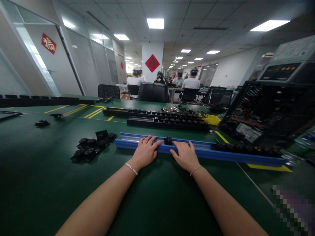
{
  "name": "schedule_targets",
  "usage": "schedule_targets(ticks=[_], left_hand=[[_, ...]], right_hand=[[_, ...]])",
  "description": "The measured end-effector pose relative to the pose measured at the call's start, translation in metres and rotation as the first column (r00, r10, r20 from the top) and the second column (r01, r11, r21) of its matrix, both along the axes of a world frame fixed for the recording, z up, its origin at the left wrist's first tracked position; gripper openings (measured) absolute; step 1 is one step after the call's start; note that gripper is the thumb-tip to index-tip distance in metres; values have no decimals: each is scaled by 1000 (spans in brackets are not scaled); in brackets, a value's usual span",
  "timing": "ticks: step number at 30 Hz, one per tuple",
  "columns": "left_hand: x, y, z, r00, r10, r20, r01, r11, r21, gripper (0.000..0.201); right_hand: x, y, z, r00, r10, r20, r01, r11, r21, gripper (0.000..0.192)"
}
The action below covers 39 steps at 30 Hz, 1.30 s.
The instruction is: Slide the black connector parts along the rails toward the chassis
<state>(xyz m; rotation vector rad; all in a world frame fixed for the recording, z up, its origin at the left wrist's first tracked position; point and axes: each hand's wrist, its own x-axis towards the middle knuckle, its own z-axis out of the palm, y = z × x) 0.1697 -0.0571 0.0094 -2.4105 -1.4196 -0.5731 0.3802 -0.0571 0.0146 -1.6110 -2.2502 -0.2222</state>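
Note:
A long blue channel rail (pixel 137 144) lies across the green table in front of me. Over its left part rests my left hand (pixel 145 152), fingers spread across the far and near edges. My right hand (pixel 185 154) lies on the rail a little further right, fingers apart, its index fingertip at a small black part (pixel 168 141) in the channel. Whether that fingertip touches the part, I cannot tell. A row of similar black parts (pixel 246 149) fills the rail's right end. Left of the rail sits a cluster of loose black parts (pixel 90 147).
Two black rails (pixel 169 124) with rows of parts lie behind the blue one. A round metal dish (pixel 170 109) and a yellow tray (pixel 210 119) stand further back. An open computer case (pixel 265 111) rises at the right. Several people sit at far desks.

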Motion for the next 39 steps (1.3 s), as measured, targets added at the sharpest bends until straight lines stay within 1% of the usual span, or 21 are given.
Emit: schedule_targets(ticks=[7, 12, 21, 26, 30, 34, 39], left_hand=[[5, -2, 1, 1000, 8, -21, -8, 1000, -5, 53], [8, -2, 0, 999, 14, -41, -14, 1000, 3, 58], [11, -3, 0, 997, 40, -64, -40, 999, 4, 63], [13, -2, -2, 996, 55, -65, -55, 998, 3, 65], [13, -1, -4, 996, 61, -71, -61, 998, 4, 67], [14, -2, -5, 996, 57, -69, -55, 998, 22, 67], [15, -4, -3, 995, 69, -73, -67, 997, 33, 62]], right_hand=[[-6, 0, -2, 999, 28, 16, -28, 999, 25, 45], [-9, -1, -2, 999, 34, 20, -35, 999, 16, 44], [-15, -3, -1, 998, 7, 58, -7, 1000, 5, 42], [-18, -4, -2, 996, -11, 85, 10, 1000, 20, 44], [-18, -4, -3, 996, -1, 84, 0, 1000, 16, 47], [-17, -4, -2, 996, 3, 87, -3, 1000, 4, 49], [-16, -5, -1, 995, 6, 100, -7, 1000, 15, 52]])
